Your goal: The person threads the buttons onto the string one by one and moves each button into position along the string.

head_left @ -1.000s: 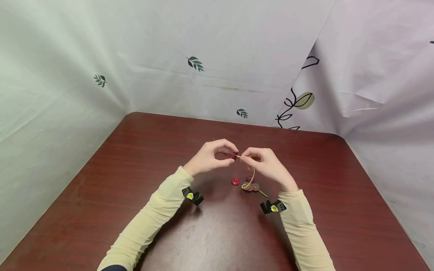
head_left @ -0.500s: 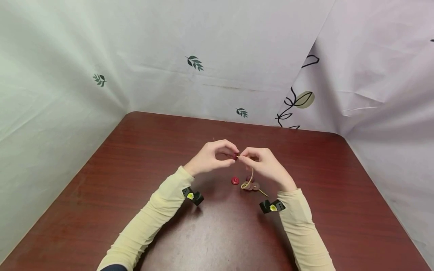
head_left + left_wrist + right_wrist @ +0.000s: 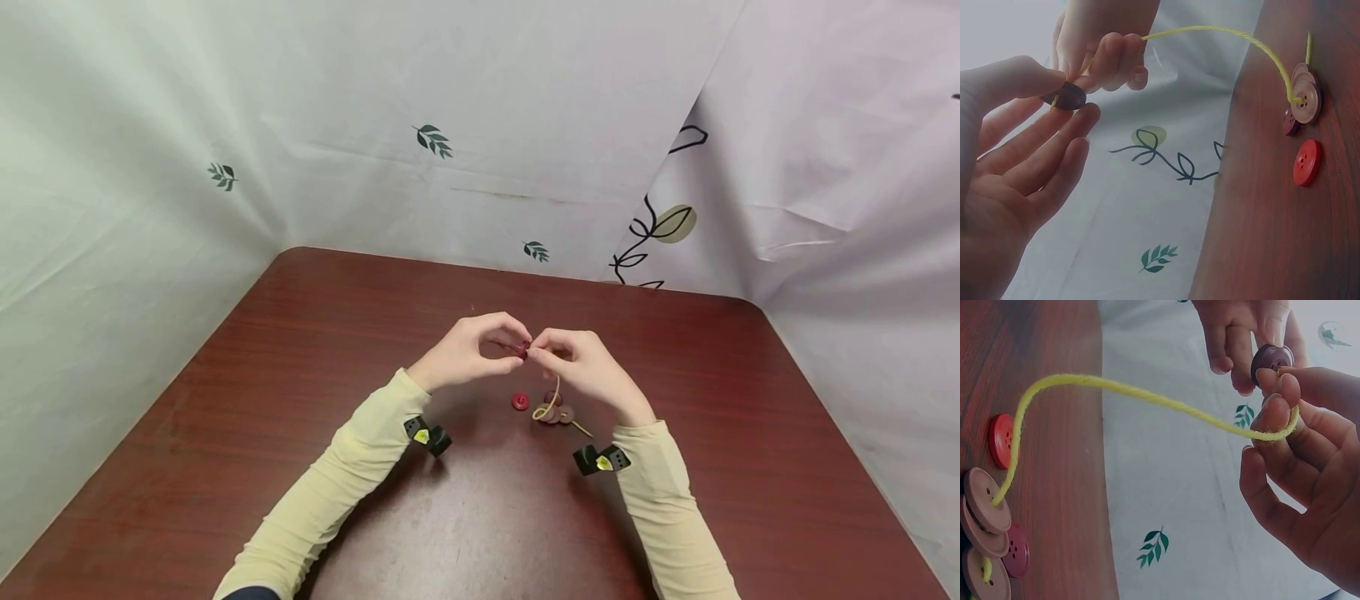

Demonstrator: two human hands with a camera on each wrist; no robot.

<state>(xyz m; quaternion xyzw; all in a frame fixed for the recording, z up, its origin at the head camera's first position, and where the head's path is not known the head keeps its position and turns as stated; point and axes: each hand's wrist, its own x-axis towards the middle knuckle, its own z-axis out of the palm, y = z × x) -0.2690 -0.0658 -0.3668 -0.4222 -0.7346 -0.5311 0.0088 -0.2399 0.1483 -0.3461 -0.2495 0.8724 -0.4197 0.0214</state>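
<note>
My left hand (image 3: 468,354) pinches a dark maroon button (image 3: 1072,96) between thumb and fingers, above the table. My right hand (image 3: 592,367) pinches a yellow string (image 3: 1135,394) close against that button. In the left wrist view, a short bit of string shows at a hole on the button's near face. From the right fingers the string arcs down to several brownish-pink buttons (image 3: 988,500) strung on it, lying on the table. Beside them lie a loose red button (image 3: 521,402) and another maroon button (image 3: 1017,550); whether the string passes through the maroon one I cannot tell.
The reddish-brown table (image 3: 360,300) has rounded far corners. White cloth (image 3: 337,125) with leaf prints hangs behind it and along both sides. A black wrist camera sits on each pale yellow sleeve (image 3: 345,458).
The right fingertips have come up against the left fingertips and the button. The stretch of string visible between them has shortened. The buttons on the table have stayed in place.
</note>
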